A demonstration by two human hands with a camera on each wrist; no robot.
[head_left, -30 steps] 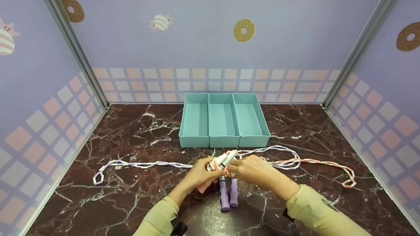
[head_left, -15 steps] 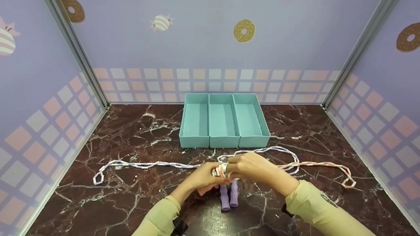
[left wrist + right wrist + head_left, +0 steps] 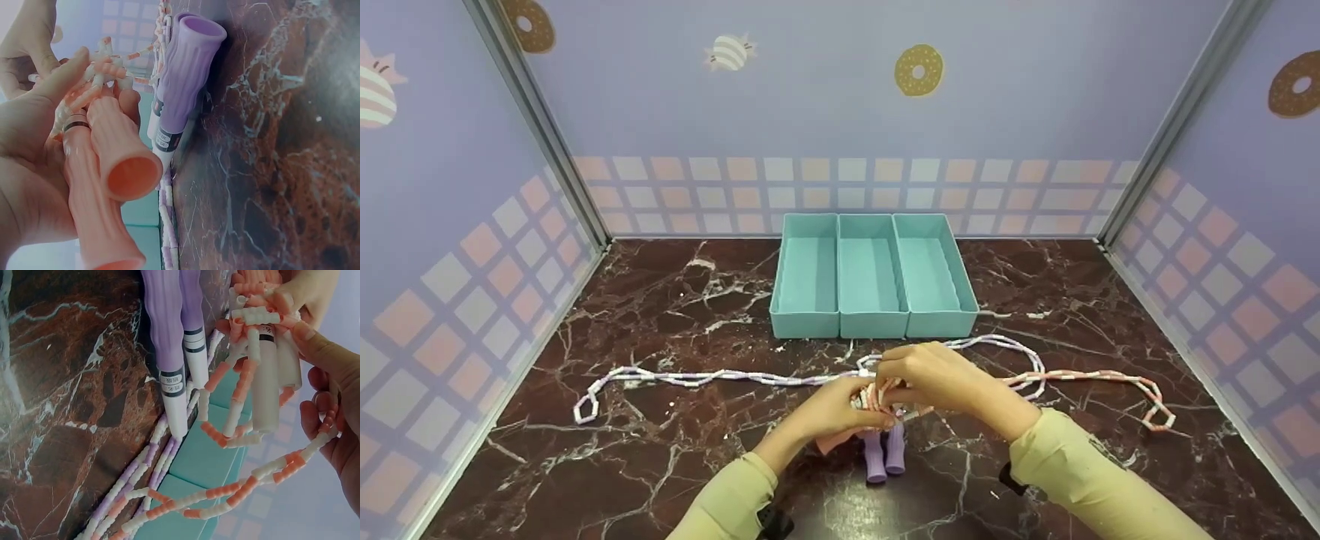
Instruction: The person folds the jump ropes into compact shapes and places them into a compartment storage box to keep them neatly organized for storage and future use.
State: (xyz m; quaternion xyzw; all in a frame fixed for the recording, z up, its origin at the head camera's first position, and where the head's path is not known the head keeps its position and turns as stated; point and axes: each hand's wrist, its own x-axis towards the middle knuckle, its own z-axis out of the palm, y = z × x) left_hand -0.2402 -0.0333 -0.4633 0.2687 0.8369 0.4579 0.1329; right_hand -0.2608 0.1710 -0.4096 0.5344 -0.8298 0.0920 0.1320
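Note:
My left hand (image 3: 829,409) grips the two orange handles (image 3: 95,169) of a beaded jump rope, held together side by side. Orange-and-white beaded rope (image 3: 253,316) is wrapped around their white-tipped ends. At those ends, my right hand (image 3: 934,379) curls its fingers round a length of the same rope, its thumb (image 3: 320,346) against the wraps. The rope's free part (image 3: 1099,374) trails right along the table. Just below my hands in the head view lie two purple handles (image 3: 876,457) of a second jump rope, with purple-and-white beaded rope (image 3: 690,377) stretching left.
A teal tray (image 3: 804,326) with three compartments stands behind the ropes against the back wall. Purple rope loops (image 3: 1012,342) lie right of my hands, crossing the orange rope. Patterned walls (image 3: 840,112) bound the dark marbled table (image 3: 660,465) on three sides.
The white handle tips, upright a second ago, are now hidden behind my right hand. Both hands have shifted slightly, and more orange rope is wound on the handles.

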